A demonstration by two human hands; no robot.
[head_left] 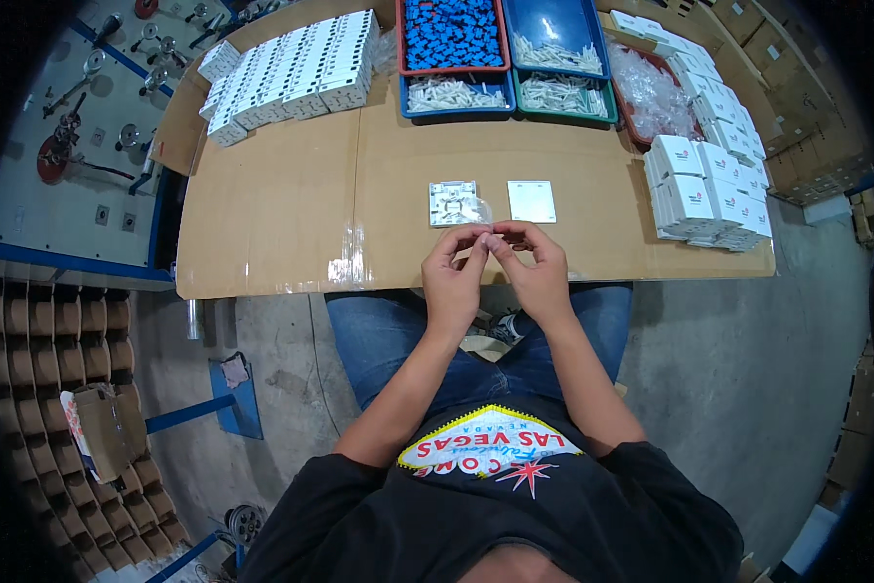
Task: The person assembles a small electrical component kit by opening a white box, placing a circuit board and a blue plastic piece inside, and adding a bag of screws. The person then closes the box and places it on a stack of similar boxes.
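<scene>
On the cardboard-covered bench (281,204), a broad passage is left to the left of the hands (453,277), bounded at its far end by stacked white boxes (291,73). Straight ahead, the way is obstructed by a white square device (450,200) and a flat white plate (531,202); a narrow gap is left between them, its near end crowded by the fingertips and a pinched clear piece (481,208). Beyond, a bare strip is closed off by four trays (565,120). Rightward, open cardboard is bounded by white carton stacks (691,199) and a red bin (627,115).
</scene>
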